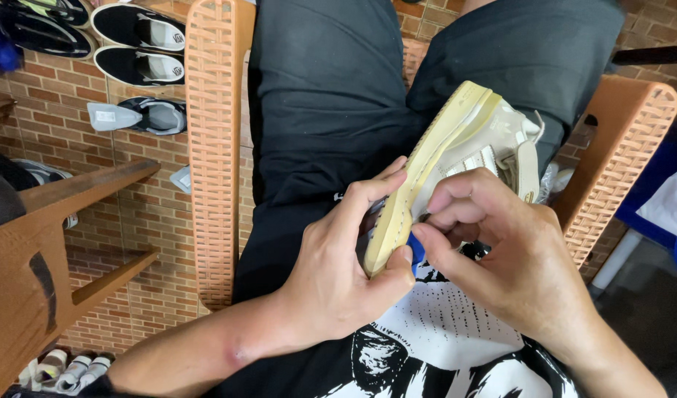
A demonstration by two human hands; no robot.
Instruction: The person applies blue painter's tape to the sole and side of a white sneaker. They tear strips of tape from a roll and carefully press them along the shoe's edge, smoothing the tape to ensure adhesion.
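Over the lap, left hand [338, 273] and right hand [500, 258] both grip a cream sneaker [456, 155].

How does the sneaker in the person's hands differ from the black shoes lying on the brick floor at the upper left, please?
The sneaker is cream with a yellowed sole, while the black shoes are dark with pale insides. The sneaker is tipped on its side over the lap, gripped by the left hand and right hand; the black shoes lie untouched, openings up, side by side on the brick floor. The sneaker shows alone; the black shoes form a pair. All are low-cut footwear.
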